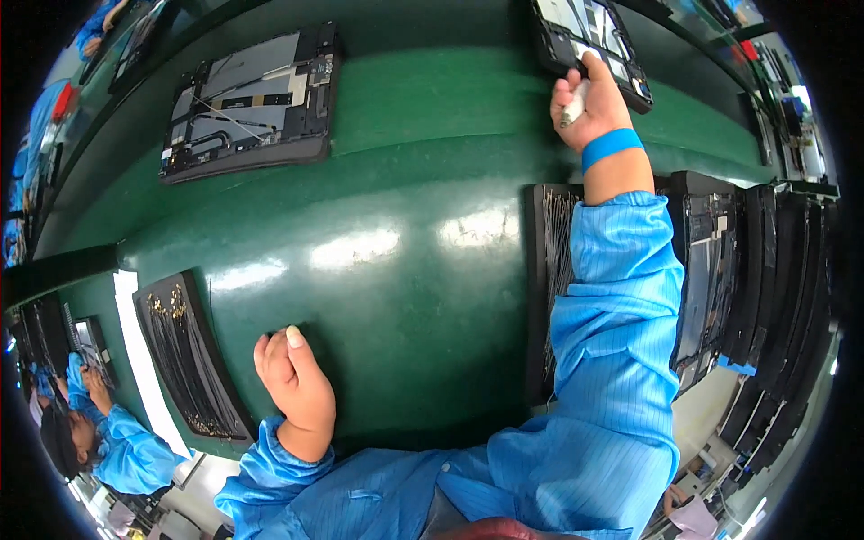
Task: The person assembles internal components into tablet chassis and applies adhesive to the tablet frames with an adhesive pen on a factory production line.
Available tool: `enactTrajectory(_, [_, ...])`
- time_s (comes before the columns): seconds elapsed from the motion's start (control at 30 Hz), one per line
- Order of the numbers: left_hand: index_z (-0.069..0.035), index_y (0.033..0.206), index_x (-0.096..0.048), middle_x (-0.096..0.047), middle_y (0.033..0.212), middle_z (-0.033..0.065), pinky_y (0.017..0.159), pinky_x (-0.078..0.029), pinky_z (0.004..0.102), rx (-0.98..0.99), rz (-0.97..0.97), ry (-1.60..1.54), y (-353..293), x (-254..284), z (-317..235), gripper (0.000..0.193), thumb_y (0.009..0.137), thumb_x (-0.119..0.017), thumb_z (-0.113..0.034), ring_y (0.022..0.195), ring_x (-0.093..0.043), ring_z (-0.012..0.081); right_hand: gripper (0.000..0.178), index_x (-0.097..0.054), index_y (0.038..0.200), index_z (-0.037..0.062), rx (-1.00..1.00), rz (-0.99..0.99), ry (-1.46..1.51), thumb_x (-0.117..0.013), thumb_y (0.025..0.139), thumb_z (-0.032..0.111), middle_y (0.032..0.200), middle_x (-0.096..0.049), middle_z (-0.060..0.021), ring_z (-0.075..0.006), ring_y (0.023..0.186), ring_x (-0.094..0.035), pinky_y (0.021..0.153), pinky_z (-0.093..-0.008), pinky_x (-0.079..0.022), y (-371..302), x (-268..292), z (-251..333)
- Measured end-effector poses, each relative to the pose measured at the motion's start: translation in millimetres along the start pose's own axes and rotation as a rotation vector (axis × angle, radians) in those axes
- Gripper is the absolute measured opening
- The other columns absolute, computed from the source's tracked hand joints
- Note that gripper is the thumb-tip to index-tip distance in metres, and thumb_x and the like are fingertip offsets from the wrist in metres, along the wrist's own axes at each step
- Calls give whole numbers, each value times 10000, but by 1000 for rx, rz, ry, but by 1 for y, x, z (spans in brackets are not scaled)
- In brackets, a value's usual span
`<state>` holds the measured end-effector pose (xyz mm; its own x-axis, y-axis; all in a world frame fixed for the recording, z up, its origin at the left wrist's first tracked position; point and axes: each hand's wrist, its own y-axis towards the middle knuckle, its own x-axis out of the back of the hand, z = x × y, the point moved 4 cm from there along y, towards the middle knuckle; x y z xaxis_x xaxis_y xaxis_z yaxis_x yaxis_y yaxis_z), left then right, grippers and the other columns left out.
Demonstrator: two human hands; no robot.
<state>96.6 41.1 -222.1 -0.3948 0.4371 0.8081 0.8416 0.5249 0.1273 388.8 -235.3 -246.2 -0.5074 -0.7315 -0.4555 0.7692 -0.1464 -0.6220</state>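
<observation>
My right hand (589,106) reaches far across the green conveyor belt (405,243) and grips the near edge of an opened tablet (589,40) at the top right, with a small white tool tucked in its palm. A blue band circles that wrist. My left hand (292,382) rests loosely curled on the belt near me, holding nothing, thumb pointing up. It lies just right of a black tray (189,355) of thin dark cables. Another opened tablet (252,99), its boards and flat cables exposed, lies on the belt at the upper left, apart from both hands.
A second black tray of thin cables (549,288) lies under my right forearm. Beside it stands a row of stacked dark tablet bodies (747,279). A person in a blue coat (117,445) works at the lower left. More devices lie at the far edges.
</observation>
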Motion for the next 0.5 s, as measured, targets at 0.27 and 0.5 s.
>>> enactTrajectory(0.27, [-3, 1145, -378, -536, 913, 101, 807, -387, 326, 520, 482, -1352, 6, -26, -36, 440, 821, -488, -280, 886, -491, 202, 347, -511, 759, 87, -318, 277, -183, -515, 754, 434, 623, -531, -23, -125, 430, -472, 346, -233, -361, -191, -28, -113])
enactTrajectory(0.5, [-4, 977, -493, -586, 811, 142, 551, -480, 330, 724, 812, -1409, -6, 8, -29, 400, 811, -399, -356, 622, -572, 223, 485, -437, 1128, 13, -597, 846, -544, -420, 831, 396, 858, -551, -56, -94, 624, -491, 516, -228, -431, -287, 6, -176])
